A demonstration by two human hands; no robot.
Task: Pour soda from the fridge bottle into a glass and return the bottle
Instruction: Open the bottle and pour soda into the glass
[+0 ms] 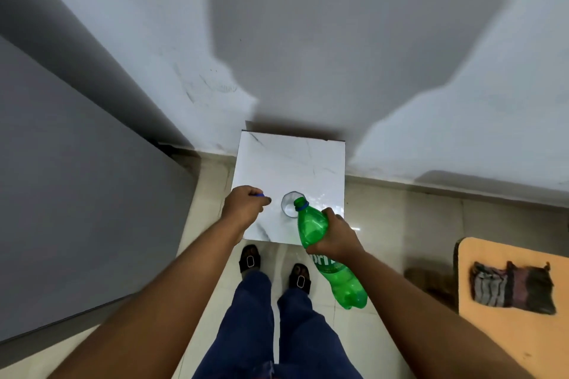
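Head view: right hand (334, 235) fingers wrap the green plastic soda bottle (326, 251), label partly reading "pri"; uncapped neck tilts over the clear glass (291, 204) on the white marble-patterned table (289, 163). Left hand (243, 208) is clenched around the blue cap (260, 195).

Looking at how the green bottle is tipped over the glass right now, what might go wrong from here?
1. The clear drinking glass sits near the front edge of the small white marble-look table; a nudge from the green plastic soda bottle might tip it.
2. The right hand alone holds the tilted bottle, so a surge may splash.
3. The left hand pinches the blue cap, which may drop.
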